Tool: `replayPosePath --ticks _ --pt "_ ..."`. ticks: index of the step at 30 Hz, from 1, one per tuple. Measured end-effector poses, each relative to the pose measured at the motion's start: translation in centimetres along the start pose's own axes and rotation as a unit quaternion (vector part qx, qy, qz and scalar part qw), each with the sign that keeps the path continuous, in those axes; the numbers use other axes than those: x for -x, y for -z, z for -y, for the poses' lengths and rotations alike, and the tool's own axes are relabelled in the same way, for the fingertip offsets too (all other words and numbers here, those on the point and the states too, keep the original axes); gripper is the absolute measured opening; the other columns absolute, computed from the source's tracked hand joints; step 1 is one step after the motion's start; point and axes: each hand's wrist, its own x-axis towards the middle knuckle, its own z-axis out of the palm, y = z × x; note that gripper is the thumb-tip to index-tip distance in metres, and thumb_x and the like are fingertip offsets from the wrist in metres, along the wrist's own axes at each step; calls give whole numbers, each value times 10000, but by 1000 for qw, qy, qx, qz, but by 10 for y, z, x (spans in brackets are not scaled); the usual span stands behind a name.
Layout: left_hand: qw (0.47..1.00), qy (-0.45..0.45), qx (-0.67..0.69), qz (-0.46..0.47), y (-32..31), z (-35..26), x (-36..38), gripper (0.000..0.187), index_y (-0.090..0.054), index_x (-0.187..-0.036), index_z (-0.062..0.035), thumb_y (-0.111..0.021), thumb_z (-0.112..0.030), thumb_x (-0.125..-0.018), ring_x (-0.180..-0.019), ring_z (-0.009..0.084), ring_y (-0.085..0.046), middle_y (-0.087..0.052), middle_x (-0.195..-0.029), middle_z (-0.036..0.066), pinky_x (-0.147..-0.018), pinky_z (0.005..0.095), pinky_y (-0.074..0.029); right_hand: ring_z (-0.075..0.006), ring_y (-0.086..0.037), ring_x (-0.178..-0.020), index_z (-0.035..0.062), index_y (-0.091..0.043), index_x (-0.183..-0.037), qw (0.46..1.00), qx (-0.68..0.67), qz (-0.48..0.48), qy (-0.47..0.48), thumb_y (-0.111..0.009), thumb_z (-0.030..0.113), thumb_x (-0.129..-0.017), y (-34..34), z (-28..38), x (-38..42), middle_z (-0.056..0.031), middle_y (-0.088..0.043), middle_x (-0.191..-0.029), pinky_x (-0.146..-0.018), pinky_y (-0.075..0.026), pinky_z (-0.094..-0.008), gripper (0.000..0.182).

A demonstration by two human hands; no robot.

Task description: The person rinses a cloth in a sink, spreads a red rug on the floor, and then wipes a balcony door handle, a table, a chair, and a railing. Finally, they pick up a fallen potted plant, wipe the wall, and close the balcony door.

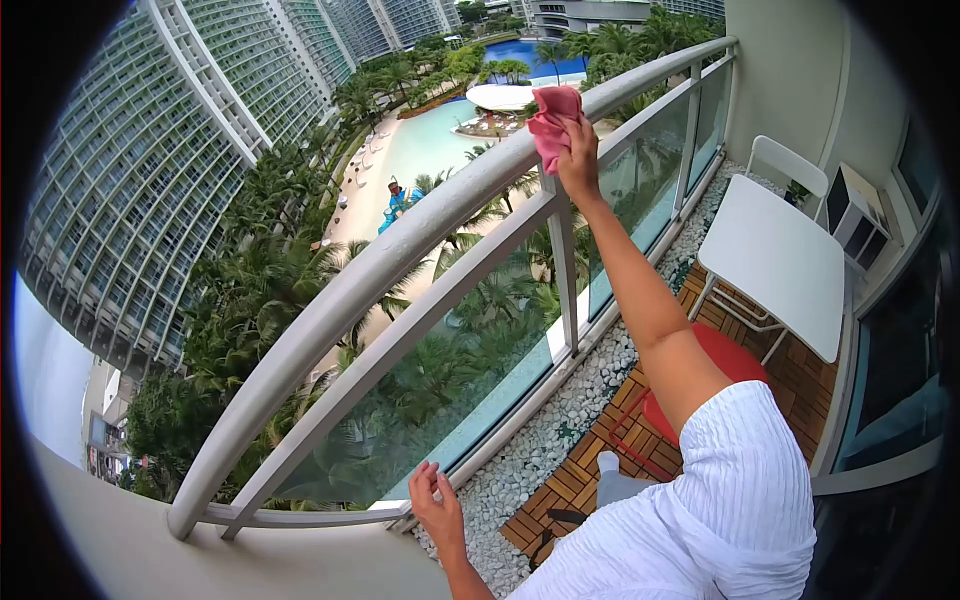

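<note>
My right hand (578, 165) is stretched far forward and grips a pink cloth (555, 118). The cloth drapes over the thick grey top handrail (440, 215) of the balcony and touches it. Small drops or specks show on the rail's surface nearer to me. My left hand (437, 505) hangs low, near the bottom end of the railing, with fingers slightly bent and apart and nothing in them. Below the handrail run a thinner bar (400, 360) and glass panels (440, 400).
A white folding table (775, 255) and white chair (790, 165) stand at right, with a red chair (725, 360) beneath my arm. White pebbles (540, 450) border the wooden deck tiles (570, 500). Beyond the railing lie palms, a pool (425, 150) and tall buildings (130, 170) far below.
</note>
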Motion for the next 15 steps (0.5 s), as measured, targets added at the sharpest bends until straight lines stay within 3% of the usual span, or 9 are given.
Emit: replayPosePath --ticks 2,3,5,6,7,8,10,12,15 --pt "987 -160 -6 -23 -32 -52 -42 172 -607 -1009 11 -541 -7 -851 -920 269 -599 -551 -1122 174 -760 342 -502 -406 -286 -1297 117 -539 -1184 986 70 146 -34 -502 146 -827 -40 -27 -3 -146 -414 -1351 -1076 -125 -562 361" --pt "986 -168 -4 -16 -49 -79 -61 172 -607 -1009 11 -541 -7 -851 -920 269 -599 -551 -1122 174 -760 342 -502 -412 -202 -1346 129 -546 -1183 970 126 205 -20 -472 241 -863 -51 -16 2 -98 -368 -1414 -1067 -28 -622 347" --pt "962 -269 -29 -48 -86 -137 -98 181 -615 -1023 -4 -523 2 -867 -976 251 -586 -561 -1128 150 -784 320 -495 -406 -282 -1311 134 -596 -1091 956 54 286 50 -464 239 -861 -56 40 9 -97 -497 -1300 -1061 -45 -627 285" --pt "960 -277 -25 -42 -104 -165 -114 181 -615 -1023 -4 -523 2 -867 -976 251 -586 -561 -1128 150 -784 320 -495 -358 -331 -1286 161 -591 -1137 914 -8 398 82 -524 253 -844 -52 73 9 -57 -516 -1271 -1062 -86 -601 313" --pt "938 -336 -38 -70 -123 -194 -130 189 -611 -1035 -1 -533 -6 -863 -1032 275 -553 -543 -1152 159 -837 359 -466 -328 -360 -1267 180 -600 -1126 904 -90 397 128 -514 366 -855 -54 96 21 -42 -533 -1242 -1045 -113 -603 340" --pt "913 -393 -49 -99 -142 -218 -143 200 -607 -1047 2 -543 -14 -859 -1088 300 -520 -526 -1176 169 -891 397 -436 -307 -434 -1191 190 -610 -1107 917 -123 320 205 -471 458 -872 -53 110 30 -27 -567 -1169 -1015 -159 -609 383" --pt "887 -433 -67 -144 -172 -252 -174 237 -581 -1099 0 -545 -55 -871 -1126 311 -489 -514 -1194 172 -918 427 -403 -297 -491 -1103 180 -629 -1070 895 -190 300 269 -414 478 -903 -56 86 17 -29 -596 -1083 -993 -217 -594 404" --pt "857 -470 -90 -191 -194 -276 -208 283 -554 -1151 -3 -547 -96 -884 -1163 322 -459 -503 -1211 175 -946 456 -371 -288 -504 -1079 172 -635 -1053 898 -168 337 227 -404 465 -914 -48 32 -14 -33 -604 -1062 -993 -239 -568 398" --pt "852 -421 -272 -152 -215 -295 -247 671 -441 -1286 -32 -632 -439 -789 -1193 345 -428 -492 -1243 155 -1013 532 -282 -255 -509 -1103 156 -650 -1018 918 -16 364 156 -403 428 -928 -33 -90 -67 -44 -612 -1080 -1013 -280 -477 378"
